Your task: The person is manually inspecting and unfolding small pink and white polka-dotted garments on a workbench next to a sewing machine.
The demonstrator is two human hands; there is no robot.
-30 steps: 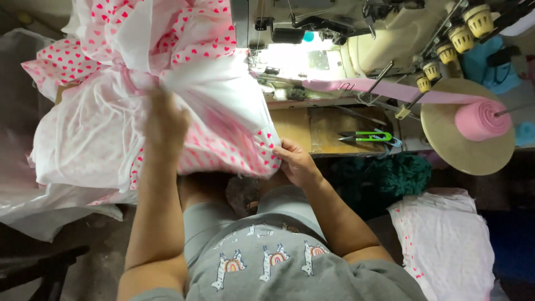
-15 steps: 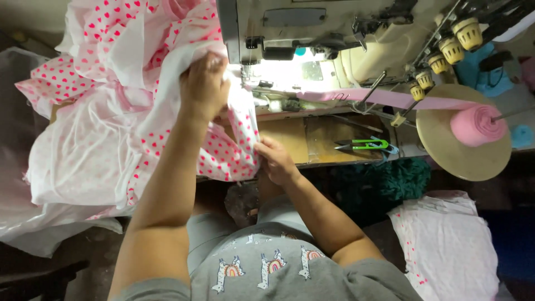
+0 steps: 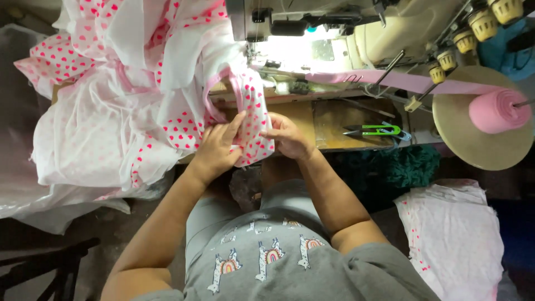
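While both our hands meet at the centre, our left hand (image 3: 220, 146) and right hand (image 3: 287, 136) each close a grip on the white heart-print fabric (image 3: 251, 120) with pink binding. It hangs off the wooden surface (image 3: 334, 120) below the sewing machine (image 3: 312, 22). Green snips (image 3: 379, 131) lie at three o'clock; a pink tape roll (image 3: 499, 110) sits beyond.

Machine lamp (image 3: 295, 53) glares; surroundings dim, edges soft.

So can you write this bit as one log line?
left hand: grips heart-print cloth | right hand: pinches same cloth | sewing machine: behind | green snips: on table
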